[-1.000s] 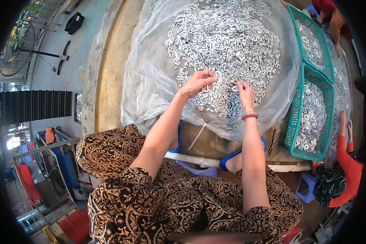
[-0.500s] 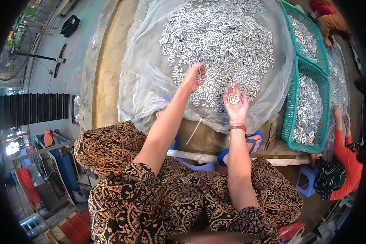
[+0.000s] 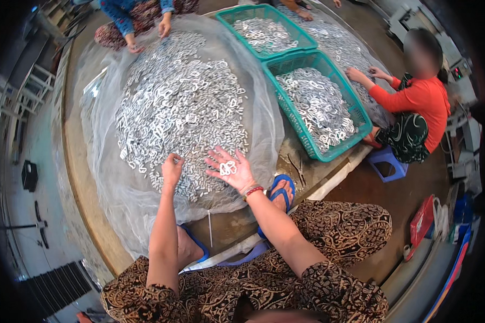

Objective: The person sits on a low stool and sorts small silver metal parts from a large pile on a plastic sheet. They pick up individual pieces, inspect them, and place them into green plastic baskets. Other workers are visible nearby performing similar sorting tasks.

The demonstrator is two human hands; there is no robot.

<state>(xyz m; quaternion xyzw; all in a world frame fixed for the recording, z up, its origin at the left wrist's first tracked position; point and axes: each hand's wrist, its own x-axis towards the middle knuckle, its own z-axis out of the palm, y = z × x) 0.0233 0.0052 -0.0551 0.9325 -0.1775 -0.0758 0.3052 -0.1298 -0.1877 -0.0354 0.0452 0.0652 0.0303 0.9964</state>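
Note:
A wide pile of small silver-grey metal pieces (image 3: 178,118), oval links mixed with short stubby ones, lies on a sheet of white mesh netting (image 3: 105,177). At its near edge my left hand (image 3: 172,168) is closed, fingertips pinched together; whatever they hold is too small to make out. To the right, my right hand (image 3: 235,173) is turned palm up over the pile, fingers spread. Several pale oval metal links (image 3: 228,168) rest on that palm.
Two green plastic baskets, a near one (image 3: 313,145) and a far one (image 3: 279,51), hold more links. A person in an orange top (image 3: 415,102) works at another pile on the right. Across the netting are another person's hands (image 3: 165,27). A white stick (image 3: 210,229) lies close to me.
My view has swung right, bringing the baskets and the far person's hands further in. The left hand's fingers have drawn into a pinch. The right hand still carries links on its palm.

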